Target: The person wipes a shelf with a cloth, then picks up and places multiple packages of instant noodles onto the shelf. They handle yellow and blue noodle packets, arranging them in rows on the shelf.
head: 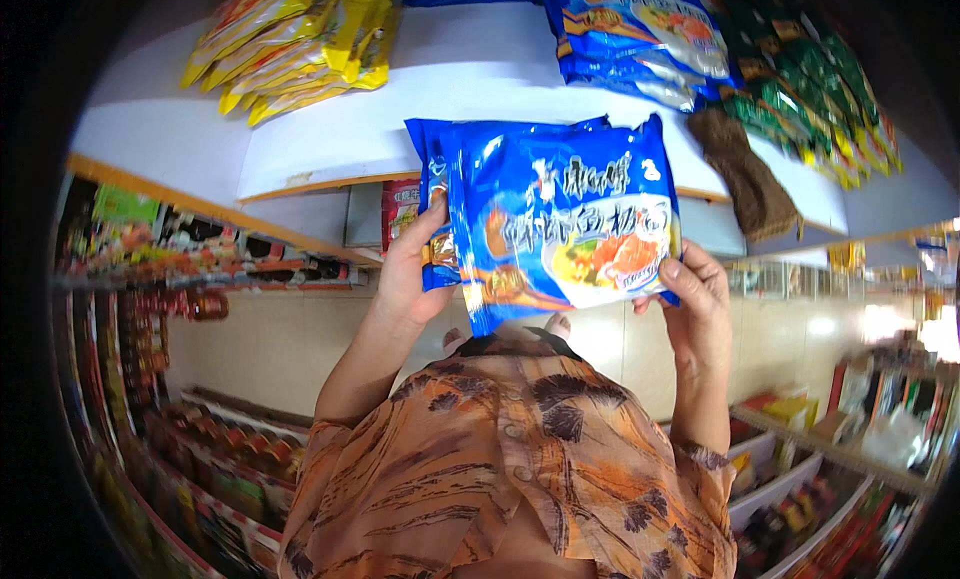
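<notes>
Blue packets of instant noodles [510,159], at least two stacked together, are held up before my chest. The front one bears a printed picture of a bowl of noodles with shrimp. My left hand [416,260] grips the left end, its thumb on the rear packet's edge. At the lower right corner, my right hand [694,290] pinches the front packet, thumb on top and fingers underneath. How many packets lie behind the front one is hidden.
On the white shelf [322,140] ahead are yellow packets [300,54] at left, blue packets [645,39] and green packets [802,91] at right. A brown cloth [742,174] hangs over its front edge. Stocked shelves [225,459] stand behind me, above the tiled floor [292,346].
</notes>
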Demonstrator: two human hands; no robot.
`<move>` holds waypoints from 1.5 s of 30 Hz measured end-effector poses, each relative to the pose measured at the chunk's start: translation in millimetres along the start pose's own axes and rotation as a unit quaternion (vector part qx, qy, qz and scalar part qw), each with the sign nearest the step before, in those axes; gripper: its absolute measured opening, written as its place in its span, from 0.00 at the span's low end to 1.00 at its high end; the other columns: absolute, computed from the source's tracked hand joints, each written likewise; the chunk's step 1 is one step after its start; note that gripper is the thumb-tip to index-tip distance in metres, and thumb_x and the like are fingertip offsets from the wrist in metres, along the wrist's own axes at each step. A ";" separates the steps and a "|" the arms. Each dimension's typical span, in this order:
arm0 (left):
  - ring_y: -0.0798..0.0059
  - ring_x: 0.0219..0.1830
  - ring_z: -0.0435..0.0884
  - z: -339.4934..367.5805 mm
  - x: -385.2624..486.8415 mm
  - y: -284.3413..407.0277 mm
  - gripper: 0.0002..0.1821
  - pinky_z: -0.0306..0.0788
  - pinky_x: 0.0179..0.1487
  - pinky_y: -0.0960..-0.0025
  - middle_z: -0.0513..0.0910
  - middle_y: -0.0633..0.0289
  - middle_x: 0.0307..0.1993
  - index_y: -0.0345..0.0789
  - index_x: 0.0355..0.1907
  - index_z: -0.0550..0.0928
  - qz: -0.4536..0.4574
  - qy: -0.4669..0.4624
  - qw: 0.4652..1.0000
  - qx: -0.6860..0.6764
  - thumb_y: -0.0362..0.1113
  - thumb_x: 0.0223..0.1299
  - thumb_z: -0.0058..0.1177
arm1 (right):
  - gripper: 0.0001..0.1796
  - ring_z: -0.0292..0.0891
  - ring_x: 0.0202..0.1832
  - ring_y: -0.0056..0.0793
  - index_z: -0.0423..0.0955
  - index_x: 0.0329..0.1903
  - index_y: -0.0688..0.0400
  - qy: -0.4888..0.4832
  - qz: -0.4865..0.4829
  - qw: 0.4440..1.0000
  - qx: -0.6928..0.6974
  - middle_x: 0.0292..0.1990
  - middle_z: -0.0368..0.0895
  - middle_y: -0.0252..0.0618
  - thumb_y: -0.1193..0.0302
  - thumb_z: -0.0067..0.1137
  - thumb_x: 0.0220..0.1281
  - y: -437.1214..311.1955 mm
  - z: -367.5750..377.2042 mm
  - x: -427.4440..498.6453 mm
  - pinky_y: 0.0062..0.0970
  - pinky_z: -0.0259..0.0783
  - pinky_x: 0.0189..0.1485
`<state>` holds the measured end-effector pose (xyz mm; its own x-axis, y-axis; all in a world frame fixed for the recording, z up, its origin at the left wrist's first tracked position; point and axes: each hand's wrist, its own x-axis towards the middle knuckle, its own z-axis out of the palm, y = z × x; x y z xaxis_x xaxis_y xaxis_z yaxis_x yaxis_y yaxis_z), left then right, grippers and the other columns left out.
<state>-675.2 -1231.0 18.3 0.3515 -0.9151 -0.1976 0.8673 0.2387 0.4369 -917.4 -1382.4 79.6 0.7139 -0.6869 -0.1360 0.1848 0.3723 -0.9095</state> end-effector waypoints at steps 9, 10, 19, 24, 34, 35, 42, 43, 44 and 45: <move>0.65 0.50 0.81 7.9 -16.8 -45.8 0.17 0.75 0.54 0.57 0.81 0.56 0.50 0.35 0.56 0.74 0.090 0.039 0.994 -0.053 0.37 0.68 0.47 | 0.18 0.80 0.28 0.29 0.75 0.47 0.72 -0.038 0.038 0.997 0.051 0.36 0.83 0.48 0.71 0.59 0.59 -10.5 -59.9 5.1 0.27 0.77 0.28; 0.62 0.51 0.81 7.5 -19.7 -45.9 0.18 0.74 0.55 0.55 0.80 0.55 0.51 0.33 0.56 0.73 0.093 0.024 0.993 -0.062 0.37 0.67 0.48 | 0.18 0.79 0.25 0.29 0.74 0.47 0.71 -0.033 0.028 0.998 0.051 0.36 0.83 0.48 0.70 0.59 0.58 -9.9 -64.3 3.7 0.27 0.77 0.27; 0.61 0.53 0.80 -7.8 -23.2 -23.2 0.19 0.73 0.58 0.56 0.79 0.52 0.52 0.31 0.57 0.72 0.066 -0.004 0.997 -0.045 0.36 0.66 0.48 | 0.17 0.77 0.24 0.28 0.73 0.48 0.70 0.049 -0.053 0.993 0.089 0.35 0.83 0.44 0.71 0.57 0.61 19.5 -35.4 -20.1 0.25 0.73 0.27; 0.62 0.52 0.80 -10.8 -27.9 -11.4 0.18 0.74 0.57 0.58 0.81 0.53 0.51 0.30 0.55 0.73 0.047 -0.033 0.998 -0.035 0.35 0.65 0.48 | 0.17 0.76 0.25 0.26 0.72 0.49 0.70 0.042 -0.060 0.994 0.082 0.36 0.82 0.43 0.70 0.56 0.62 27.4 -15.8 -20.5 0.23 0.72 0.27; 0.61 0.50 0.81 -25.4 -32.5 -7.6 0.18 0.74 0.57 0.56 0.80 0.51 0.51 0.29 0.55 0.73 0.017 -0.037 0.998 -0.058 0.33 0.64 0.50 | 0.15 0.74 0.26 0.27 0.73 0.47 0.67 0.069 -0.102 0.978 0.169 0.37 0.81 0.41 0.71 0.57 0.62 29.6 -19.8 -22.6 0.23 0.70 0.27; 0.61 0.50 0.81 -27.0 -32.3 -8.4 0.18 0.74 0.56 0.56 0.80 0.51 0.51 0.29 0.55 0.73 0.020 -0.038 0.997 -0.063 0.33 0.64 0.50 | 0.14 0.74 0.26 0.27 0.73 0.47 0.66 0.058 -0.109 0.977 0.176 0.37 0.81 0.41 0.70 0.57 0.62 28.0 -22.3 -21.4 0.23 0.69 0.27; 0.63 0.50 0.81 -24.1 -29.5 -13.3 0.19 0.74 0.56 0.57 0.80 0.53 0.52 0.30 0.56 0.72 0.033 -0.057 0.996 -0.061 0.36 0.66 0.49 | 0.15 0.73 0.26 0.26 0.73 0.48 0.66 0.062 -0.095 0.983 0.144 0.36 0.81 0.41 0.70 0.57 0.62 22.0 -4.4 -17.5 0.22 0.69 0.27; 0.64 0.51 0.81 -20.7 -30.0 -14.1 0.19 0.75 0.56 0.58 0.79 0.54 0.52 0.30 0.57 0.72 0.032 -0.065 0.996 -0.060 0.37 0.66 0.49 | 0.16 0.74 0.25 0.27 0.73 0.49 0.67 0.057 -0.081 0.985 0.142 0.37 0.82 0.43 0.71 0.58 0.62 27.2 -3.8 -14.1 0.23 0.71 0.27; 0.63 0.51 0.81 -15.8 -30.8 -15.5 0.21 0.74 0.57 0.58 0.79 0.54 0.53 0.30 0.58 0.71 0.040 -0.066 0.995 -0.066 0.38 0.66 0.50 | 0.16 0.74 0.24 0.27 0.74 0.49 0.67 0.034 -0.063 0.989 0.127 0.37 0.82 0.43 0.71 0.58 0.61 31.3 -0.2 -12.4 0.24 0.72 0.27; 0.62 0.52 0.80 -5.5 -32.4 -15.8 0.23 0.74 0.58 0.58 0.78 0.53 0.54 0.30 0.59 0.70 0.048 -0.068 0.994 -0.070 0.39 0.65 0.51 | 0.15 0.75 0.24 0.28 0.74 0.48 0.67 0.011 -0.046 0.992 0.113 0.37 0.82 0.44 0.72 0.59 0.61 35.5 5.2 -11.1 0.25 0.73 0.27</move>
<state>-698.4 -1203.3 12.9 0.3922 -0.9192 -0.0360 0.8762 0.3614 0.3187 -915.3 -1358.3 50.9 0.6721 -0.7374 -0.0676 0.3977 0.4365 -0.8071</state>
